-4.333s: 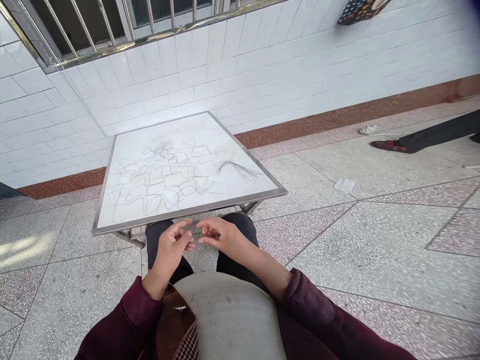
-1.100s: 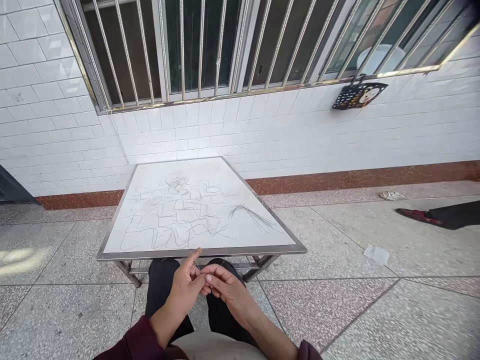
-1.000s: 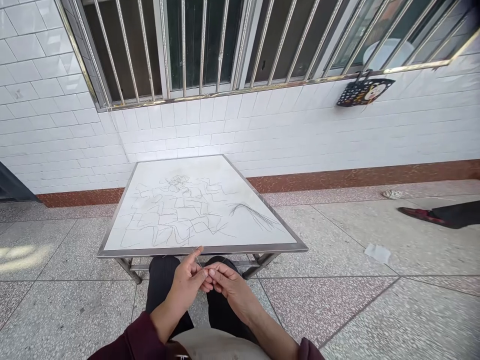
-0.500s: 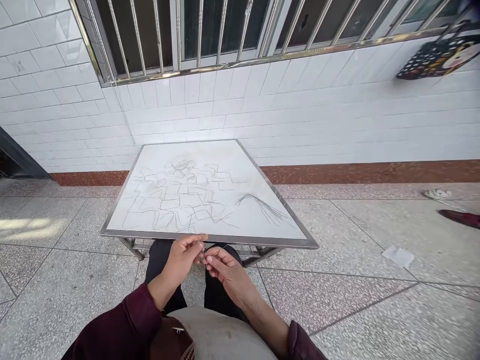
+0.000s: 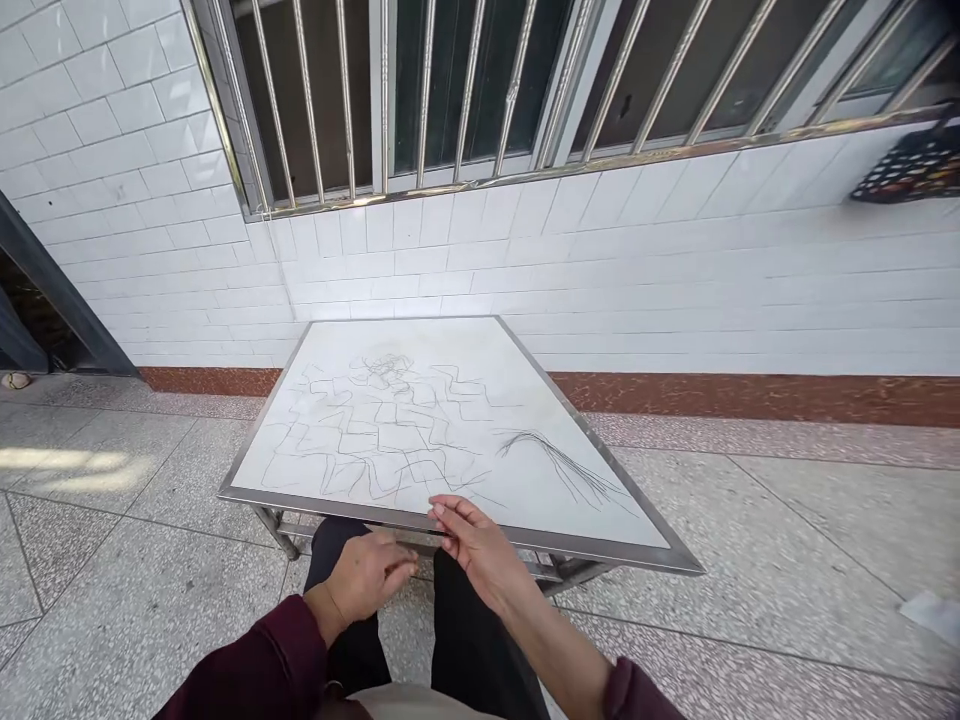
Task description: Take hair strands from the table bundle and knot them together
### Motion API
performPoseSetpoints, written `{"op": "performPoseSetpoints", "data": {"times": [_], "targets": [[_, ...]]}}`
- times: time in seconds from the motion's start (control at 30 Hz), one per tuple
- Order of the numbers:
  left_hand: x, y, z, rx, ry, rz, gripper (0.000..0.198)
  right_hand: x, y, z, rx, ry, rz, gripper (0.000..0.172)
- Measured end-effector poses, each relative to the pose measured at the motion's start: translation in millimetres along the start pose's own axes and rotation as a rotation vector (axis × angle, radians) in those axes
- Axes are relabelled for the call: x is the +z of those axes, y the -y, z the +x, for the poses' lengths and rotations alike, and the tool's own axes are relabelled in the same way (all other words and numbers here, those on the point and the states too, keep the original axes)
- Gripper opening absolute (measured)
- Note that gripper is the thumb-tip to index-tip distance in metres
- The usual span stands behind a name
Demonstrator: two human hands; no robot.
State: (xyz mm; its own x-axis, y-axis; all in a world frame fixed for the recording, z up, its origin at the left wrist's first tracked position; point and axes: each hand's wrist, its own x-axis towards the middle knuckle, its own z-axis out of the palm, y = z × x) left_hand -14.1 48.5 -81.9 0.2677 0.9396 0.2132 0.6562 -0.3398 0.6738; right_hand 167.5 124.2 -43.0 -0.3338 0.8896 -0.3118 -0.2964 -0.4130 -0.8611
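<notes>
My right hand [image 5: 474,545] is above the table's front edge, thumb and fingertips pinched on what looks like a thin wire, hardly visible. My left hand [image 5: 367,575] is lower and to the left, over my lap, apart from the right, with its fingers curled; anything in them is hidden. Many thin dark wires bent into zigzags [image 5: 379,435] spread over the white tabletop [image 5: 465,345]. A tangled clump of wires [image 5: 388,368] lies toward the back. To the right rests a loose bundle of long, gently curved wires [image 5: 562,462].
The table has a grey metal rim [image 5: 600,552] and stands near a white tiled wall [image 5: 600,270]. Above are barred windows [image 5: 465,90]. A dotted bag [image 5: 911,165] hangs at right. A white scrap [image 5: 930,612] lies on the speckled floor. My knees are under the table's front edge.
My hands, together at the table's front edge before, have separated. The left has dropped toward my lap; the right has stayed up by the edge. The view has shifted, so the table appears lower and further right.
</notes>
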Motion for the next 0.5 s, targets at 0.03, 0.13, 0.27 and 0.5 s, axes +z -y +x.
{"op": "performPoseSetpoints", "data": {"times": [0.03, 0.13, 0.27, 0.5], "targets": [[3.4, 13.9, -4.2, 0.08, 0.104, 0.117, 0.03, 3.3, 5.9, 11.6, -0.001, -0.007, -0.001, 0.02], [18.1, 52.6, -12.8, 0.242, 0.299, 0.38, 0.025, 16.8, 20.2, 53.1, -0.002, -0.023, -0.001, 0.019], [42.0, 84.6, -14.6, 0.272, 0.259, 0.448, 0.032, 38.8, 23.5, 116.5, 0.007, -0.038, -0.005, 0.018], [58.4, 103.9, -4.8, 0.288, 0.133, 0.325, 0.026, 69.8, 4.6, 202.8, 0.122, -0.068, -0.061, 0.012]]}}
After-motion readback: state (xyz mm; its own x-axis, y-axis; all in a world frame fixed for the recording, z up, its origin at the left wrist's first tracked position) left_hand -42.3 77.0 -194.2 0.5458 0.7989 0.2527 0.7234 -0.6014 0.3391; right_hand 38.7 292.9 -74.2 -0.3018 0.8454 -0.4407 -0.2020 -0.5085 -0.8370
